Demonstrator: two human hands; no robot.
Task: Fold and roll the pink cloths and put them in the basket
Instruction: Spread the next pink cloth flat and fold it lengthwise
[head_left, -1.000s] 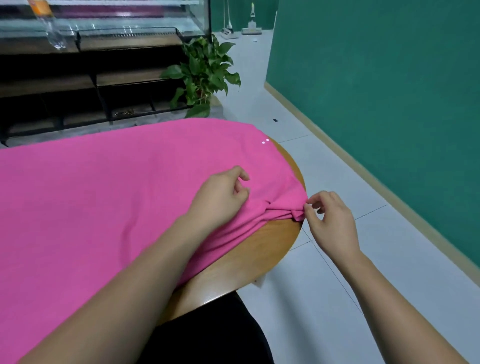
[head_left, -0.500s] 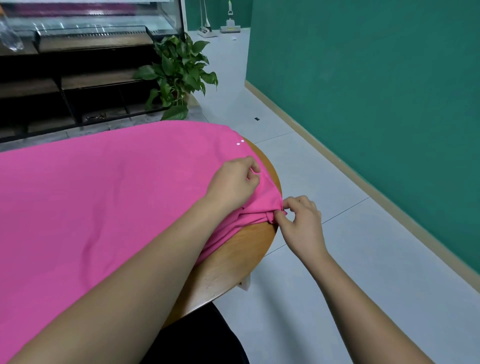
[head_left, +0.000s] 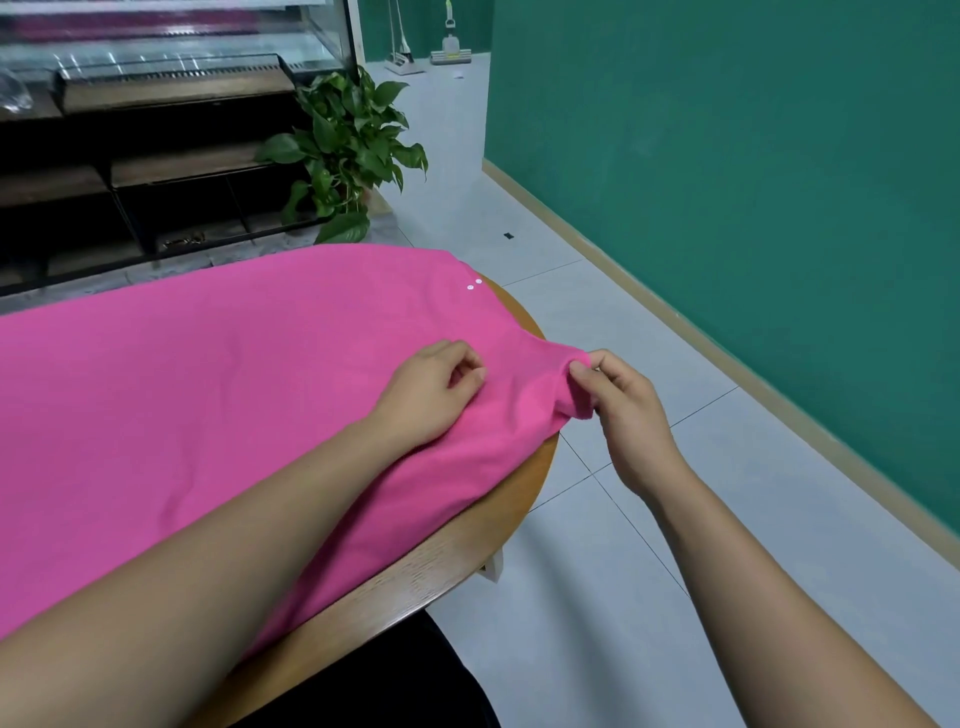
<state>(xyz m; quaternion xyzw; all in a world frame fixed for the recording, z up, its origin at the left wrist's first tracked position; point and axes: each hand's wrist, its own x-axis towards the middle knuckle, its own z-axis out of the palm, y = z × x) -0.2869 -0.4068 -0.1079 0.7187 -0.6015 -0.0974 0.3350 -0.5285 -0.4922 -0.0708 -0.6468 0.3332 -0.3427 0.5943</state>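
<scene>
Table (head_left: 467, 545): round, light wood, bare rim showing lower centre and right of frame. Stands on pale tiled floor (head_left: 623, 571). On it: one pink cloth (head_left: 208, 389), spread flat over nearly the whole top, with two small white dots (head_left: 474, 284) near its upper right edge.

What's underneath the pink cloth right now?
A wooden table: its rim shows along the near and right edges. The pink cloth covers the rest of the top, so anything else beneath it is hidden. The right hand pinches its overhanging corner.
</scene>
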